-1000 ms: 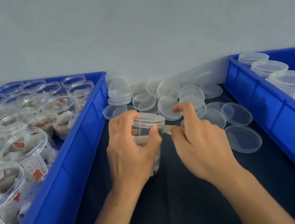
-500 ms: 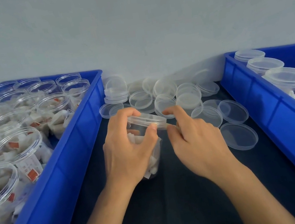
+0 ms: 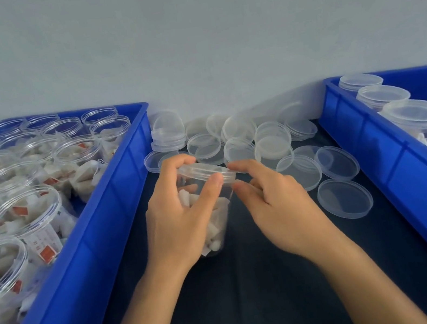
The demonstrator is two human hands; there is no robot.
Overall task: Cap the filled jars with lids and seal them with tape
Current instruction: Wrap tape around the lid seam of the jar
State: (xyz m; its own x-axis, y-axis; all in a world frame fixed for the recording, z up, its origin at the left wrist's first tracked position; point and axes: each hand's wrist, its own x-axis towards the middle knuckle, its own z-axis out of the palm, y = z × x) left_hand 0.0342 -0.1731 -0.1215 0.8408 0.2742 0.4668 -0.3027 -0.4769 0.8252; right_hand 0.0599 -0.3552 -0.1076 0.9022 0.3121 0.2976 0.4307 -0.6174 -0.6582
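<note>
A clear plastic jar (image 3: 216, 218) filled with white sachets is tilted over the dark table between two bins. A clear lid (image 3: 205, 170) sits on its mouth. My left hand (image 3: 177, 219) grips the jar around its upper wall, thumb on the lid's rim. My right hand (image 3: 276, 202) is at the lid's right edge, where its index finger and thumb pinch a small strip of clear tape (image 3: 232, 184) that is barely visible against the rim. The jar's left side is hidden behind my left hand.
A pile of loose clear lids (image 3: 271, 143) lies at the back of the dark table (image 3: 259, 296), against the wall. The blue bin on the left (image 3: 100, 239) holds several open filled jars (image 3: 24, 212). The blue bin on the right (image 3: 395, 164) holds capped jars (image 3: 415, 117).
The jar has tilted and turned in my left hand. My right hand's fingers have stayed at the lid's right edge, shifting slightly along the rim.
</note>
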